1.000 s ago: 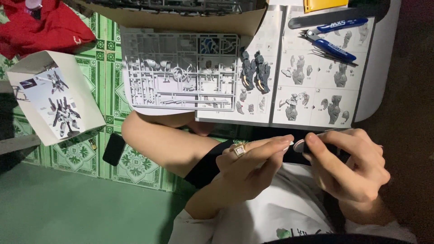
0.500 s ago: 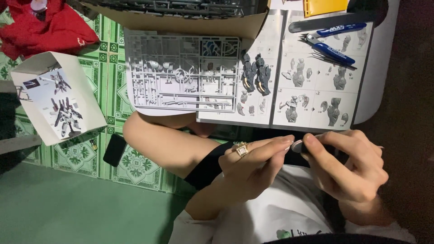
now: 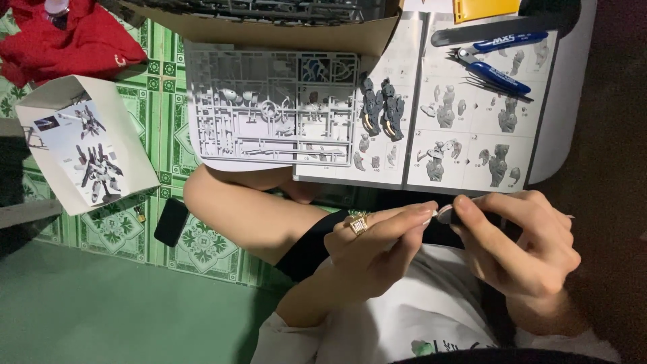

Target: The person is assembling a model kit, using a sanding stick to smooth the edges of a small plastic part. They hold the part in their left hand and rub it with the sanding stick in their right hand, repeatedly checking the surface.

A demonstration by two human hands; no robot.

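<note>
Bare hands, gold ring (image 3: 358,223) on left hand (image 3: 377,253), white t-shirt (image 3: 411,323) with green print at bottom, black shorts (image 3: 311,246).

We find the widest free room at lower left: the plain green floor (image 3: 87,317) lies bare from the phone (image 3: 170,221) down to the frame edge. Ahead of our hands, the bent knee (image 3: 236,202) blocks a direct reach toward the grey parts frame (image 3: 273,108). The instruction sheet (image 3: 465,148) covers the surface in front, carrying two dark model pieces (image 3: 381,108) and the blue cutters (image 3: 492,64) near its far edge. A cardboard box (image 3: 269,30) closes off the far side. On the left, the open white box lid (image 3: 81,148) and red cloth (image 3: 60,40) narrow the patterned floor between them.
</note>
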